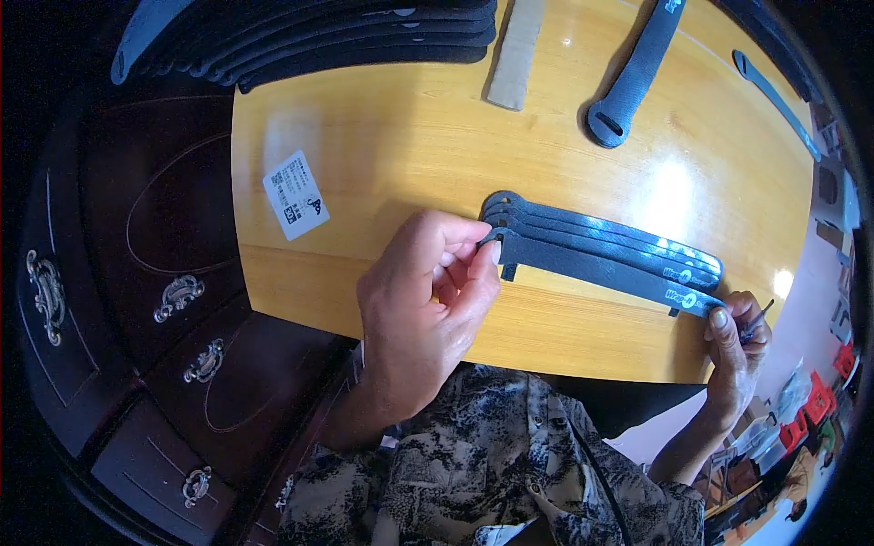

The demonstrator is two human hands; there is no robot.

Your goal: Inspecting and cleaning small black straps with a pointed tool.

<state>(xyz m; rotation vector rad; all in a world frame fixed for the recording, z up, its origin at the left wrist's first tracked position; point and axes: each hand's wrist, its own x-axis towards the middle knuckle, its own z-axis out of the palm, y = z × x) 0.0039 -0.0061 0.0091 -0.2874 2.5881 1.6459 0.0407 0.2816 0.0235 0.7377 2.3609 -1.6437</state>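
A black hook-and-loop strap (596, 276) with white print near its right end stretches between my hands. My left hand (423, 296) is closed, pinching the strap's rounded, slotted end between thumb and fingertips. At the printed end my right hand (733, 350) is closed, with its thumb on the strap. A slim, dark, pointed thing (756, 326) also sticks out from the right-hand fingers; its kind is unclear. Just behind the held strap lie several like straps (605, 231), overlapping, their slotted ends to the left. Short dark pieces show beneath the straps near both ends.
A large pile of black straps (364, 45) lies at the far left of the yellow wooden table (391, 136). Farther back are a beige flat strip (516, 59), a wide slotted strap (624, 86) and a narrow strap (778, 105). A white printed label (296, 194) lies left. Dark drawers (173, 218) stand beside the table.
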